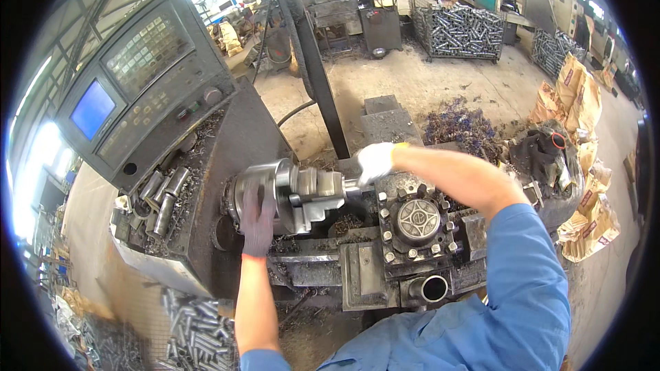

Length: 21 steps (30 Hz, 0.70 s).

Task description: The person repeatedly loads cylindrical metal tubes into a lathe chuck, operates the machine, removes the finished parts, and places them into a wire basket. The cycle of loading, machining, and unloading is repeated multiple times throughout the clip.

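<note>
My left hand (258,223), in a dark grey-purple glove, lies with fingers stretched up against the round lathe chuck (282,189); motion blurs the fingers somewhat. Stepped jaws (316,184) stick out from the chuck toward the right. At their end sits a short, bright steel cylinder (353,185). My right hand (375,163), in a white glove, is closed around the outer end of that cylinder; the fingertips are partly hidden. Just right of it and nearer to me is the square tool turret (417,221), with bolts round its edge and a round cap.
A control panel (141,89) with a blue screen stands at left. Metal tubes (165,203) lie on the chip-covered ledge below it. More parts fill a bin (199,333) at lower left and a wire basket (464,31) behind. A dark post (313,69) rises beyond the chuck. Paper sacks (584,220) stand right.
</note>
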Each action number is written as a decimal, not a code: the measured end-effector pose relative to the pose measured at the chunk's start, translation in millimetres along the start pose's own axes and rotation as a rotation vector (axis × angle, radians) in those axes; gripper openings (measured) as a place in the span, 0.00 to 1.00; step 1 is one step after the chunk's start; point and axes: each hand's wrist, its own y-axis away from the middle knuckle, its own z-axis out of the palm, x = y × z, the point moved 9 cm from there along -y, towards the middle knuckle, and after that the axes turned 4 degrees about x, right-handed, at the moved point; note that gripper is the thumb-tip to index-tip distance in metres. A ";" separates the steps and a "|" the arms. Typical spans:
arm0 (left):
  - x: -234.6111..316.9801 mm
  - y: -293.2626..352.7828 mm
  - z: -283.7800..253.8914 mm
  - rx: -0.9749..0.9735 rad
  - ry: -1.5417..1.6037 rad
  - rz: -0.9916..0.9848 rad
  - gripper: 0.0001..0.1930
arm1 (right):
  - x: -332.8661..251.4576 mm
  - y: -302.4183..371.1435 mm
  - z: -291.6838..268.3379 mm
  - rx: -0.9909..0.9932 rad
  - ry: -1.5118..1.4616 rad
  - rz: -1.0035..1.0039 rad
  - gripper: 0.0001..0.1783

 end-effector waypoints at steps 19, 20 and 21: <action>-4.4 1.8 23.7 0.180 -0.864 0.552 0.41 | 16.2 21.0 -0.4 -0.066 0.516 0.159 0.32; -9.0 6.0 19.8 0.195 -0.812 0.528 0.43 | 3.4 34.8 -18.7 0.017 0.600 0.170 0.30; -7.9 12.8 21.9 0.153 -0.811 0.545 0.44 | -19.7 50.3 -35.6 0.104 0.644 0.138 0.28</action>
